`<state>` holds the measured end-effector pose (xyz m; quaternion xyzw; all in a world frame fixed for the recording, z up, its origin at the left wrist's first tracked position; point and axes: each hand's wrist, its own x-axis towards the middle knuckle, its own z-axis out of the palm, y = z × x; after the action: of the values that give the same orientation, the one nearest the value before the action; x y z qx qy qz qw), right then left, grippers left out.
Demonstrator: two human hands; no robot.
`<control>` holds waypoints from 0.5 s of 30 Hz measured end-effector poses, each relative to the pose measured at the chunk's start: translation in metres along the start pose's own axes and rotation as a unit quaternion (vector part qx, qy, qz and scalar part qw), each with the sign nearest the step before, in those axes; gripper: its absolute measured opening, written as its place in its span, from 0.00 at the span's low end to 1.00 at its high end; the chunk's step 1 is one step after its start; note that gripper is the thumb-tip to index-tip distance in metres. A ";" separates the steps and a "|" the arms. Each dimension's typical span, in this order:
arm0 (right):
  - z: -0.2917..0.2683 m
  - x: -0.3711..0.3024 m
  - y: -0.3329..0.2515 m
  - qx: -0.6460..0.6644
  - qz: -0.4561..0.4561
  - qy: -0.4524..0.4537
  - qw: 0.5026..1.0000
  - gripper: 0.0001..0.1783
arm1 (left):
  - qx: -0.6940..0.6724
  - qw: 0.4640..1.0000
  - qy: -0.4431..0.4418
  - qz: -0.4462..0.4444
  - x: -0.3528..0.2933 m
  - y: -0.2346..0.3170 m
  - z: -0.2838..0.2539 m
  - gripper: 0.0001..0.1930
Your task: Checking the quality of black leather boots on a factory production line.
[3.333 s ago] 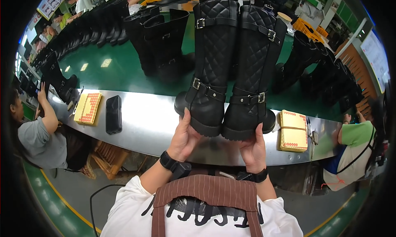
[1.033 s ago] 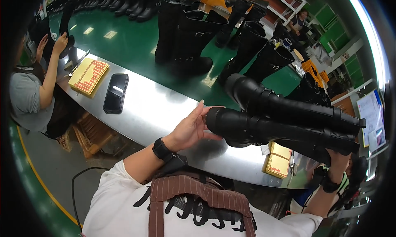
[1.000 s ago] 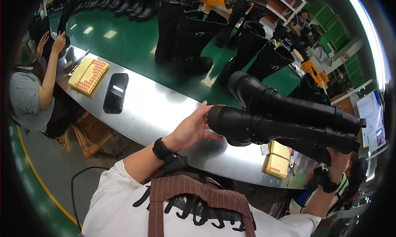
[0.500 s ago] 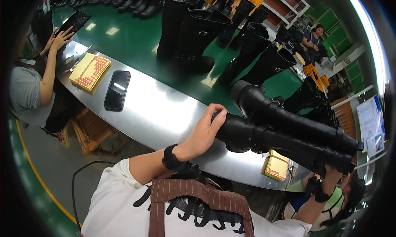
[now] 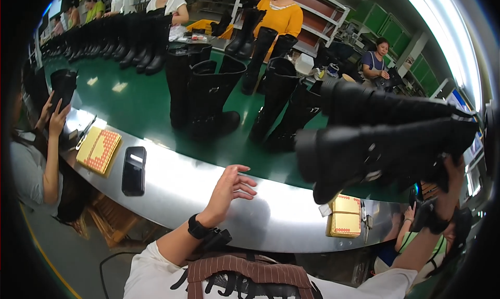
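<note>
A pair of tall black boots [image 5: 385,148] is held up at the right, lying nearly level, soles toward the left and shafts toward the right. My right hand [image 5: 453,176] grips them by the top ends of the shafts; its fingers are partly hidden. The nearer boot shows straps with metal buckles and is slightly blurred. My left hand [image 5: 229,189] is empty above the metal table edge [image 5: 177,174], fingers apart and slightly bent, well to the left of the boots.
Several black boots [image 5: 213,96] stand on the green surface [image 5: 140,111] beyond the metal edge. A black phone [image 5: 134,171] lies between two yellow stacks of stickers [image 5: 99,149] [image 5: 346,215]. Co-workers are at left, right and across; the left one handles a black boot [image 5: 63,88].
My left hand has let go of the boot's foot end and moved left, opening. My right hand has lifted the pair higher. The view has tilted up, showing more people.
</note>
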<state>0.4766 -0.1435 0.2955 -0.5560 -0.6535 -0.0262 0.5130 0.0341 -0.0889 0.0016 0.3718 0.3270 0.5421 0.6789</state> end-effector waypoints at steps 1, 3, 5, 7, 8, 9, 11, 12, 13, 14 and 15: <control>-0.007 0.016 -0.005 -0.096 -0.079 -0.021 0.992 0.26 | 0.007 1.000 0.025 -0.013 0.006 -0.003 -0.008 0.23; -0.014 0.048 -0.014 -0.287 -0.262 -0.024 0.921 0.30 | 0.014 0.997 0.068 -0.034 0.015 -0.009 -0.021 0.19; -0.002 0.092 -0.021 -0.232 -0.315 -0.024 0.920 0.32 | 0.013 0.997 0.076 -0.025 0.023 -0.017 -0.032 0.17; 0.028 0.145 -0.019 0.009 -0.186 -0.016 0.982 0.31 | 0.014 0.995 0.096 -0.033 0.029 -0.024 -0.041 0.14; 0.046 0.169 -0.016 0.121 -0.124 0.006 0.985 0.30 | 0.005 0.993 0.111 -0.040 0.032 -0.027 -0.045 0.12; 0.066 0.193 -0.010 0.187 -0.074 0.040 0.979 0.29 | -0.007 0.991 0.124 -0.043 0.036 -0.031 -0.049 0.11; 0.110 0.238 0.005 0.154 0.014 0.123 0.980 0.27 | -0.023 0.987 0.145 -0.059 0.041 -0.039 -0.056 0.09; 0.134 0.252 0.018 0.125 0.028 0.110 0.986 0.26 | -0.022 0.986 0.150 -0.063 0.043 -0.043 -0.060 0.09; 0.162 0.266 0.033 0.096 0.029 0.109 0.989 0.26 | -0.022 0.985 0.159 -0.066 0.045 -0.046 -0.064 0.08; 0.192 0.280 0.047 0.027 0.059 0.118 0.991 0.27 | -0.022 0.984 0.163 -0.064 0.047 -0.049 -0.069 0.08; 0.223 0.290 0.062 -0.040 0.078 0.125 0.988 0.28 | -0.009 0.980 0.183 -0.078 0.049 -0.051 -0.073 0.08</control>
<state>0.4225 0.2177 0.3595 -0.6179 -0.5371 -0.0814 0.5684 0.0067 -0.0371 -0.0814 0.2337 0.4689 0.5488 0.6515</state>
